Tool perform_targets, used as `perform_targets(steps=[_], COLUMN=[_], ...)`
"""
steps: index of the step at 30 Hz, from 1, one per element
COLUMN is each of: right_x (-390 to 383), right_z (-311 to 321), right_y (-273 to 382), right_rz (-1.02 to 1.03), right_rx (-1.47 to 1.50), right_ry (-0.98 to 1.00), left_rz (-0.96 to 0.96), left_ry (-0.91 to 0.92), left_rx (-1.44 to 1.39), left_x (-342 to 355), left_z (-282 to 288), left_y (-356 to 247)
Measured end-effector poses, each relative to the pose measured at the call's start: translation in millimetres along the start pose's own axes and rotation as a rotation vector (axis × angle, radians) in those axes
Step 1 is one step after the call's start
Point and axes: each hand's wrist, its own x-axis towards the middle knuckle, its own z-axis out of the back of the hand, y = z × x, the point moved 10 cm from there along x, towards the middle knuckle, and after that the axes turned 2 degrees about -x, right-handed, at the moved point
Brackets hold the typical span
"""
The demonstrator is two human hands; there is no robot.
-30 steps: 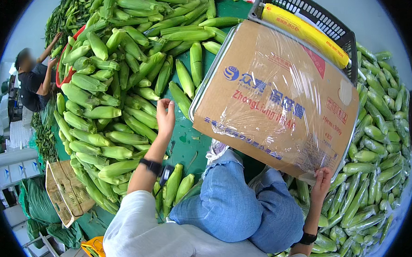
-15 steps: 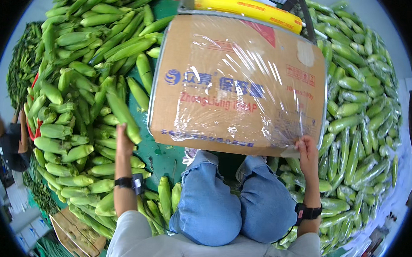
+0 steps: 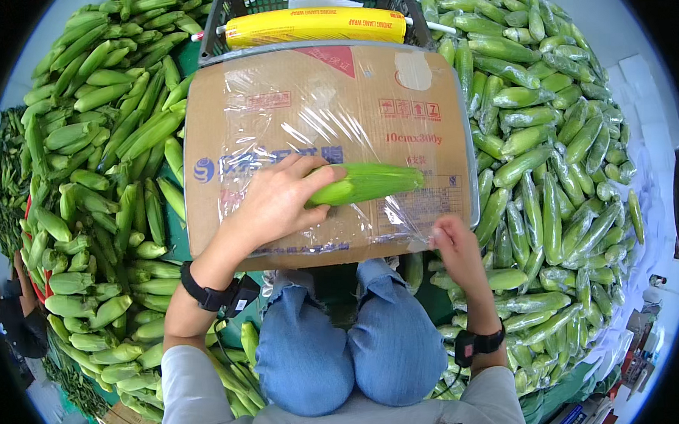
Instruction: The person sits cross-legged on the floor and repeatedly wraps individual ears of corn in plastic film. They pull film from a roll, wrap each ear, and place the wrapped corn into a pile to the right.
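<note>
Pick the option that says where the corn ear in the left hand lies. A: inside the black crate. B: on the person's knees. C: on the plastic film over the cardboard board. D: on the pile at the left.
C: the left hand presses the corn ear flat on the plastic film over the cardboard board.

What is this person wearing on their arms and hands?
Both hands, the left hand and the right hand, are bare, with no gloves. Each wrist carries a black band: the left wristband has a small black device clipped to it, and the right wristband looks like a watch. Light grey sleeves are pushed up the forearms.
</note>
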Motion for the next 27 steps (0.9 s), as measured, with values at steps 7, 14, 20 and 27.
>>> perform_targets(steps=[7, 14, 20, 27], right_x=[76, 100, 105, 103], right_z=[-55, -72, -72, -95], right_y=[74, 75, 86, 60], right_rz=[0.504, 0.617, 0.706, 0.235], right_rx=[-0.216, -0.482, -0.39, -0.607], right_ry=[0.078, -0.249, -0.242, 0.329], left_rz=[0.094, 0.506, -0.01, 0.295], left_ry=[-0.027, -0.203, -0.486, 0.112], left_rx=[-0.079, -0.062, 0.157, -0.045], left_x=[-7, -124, -6, -19], left_z=[-7, 14, 78, -27], left_y=[22, 61, 55, 15])
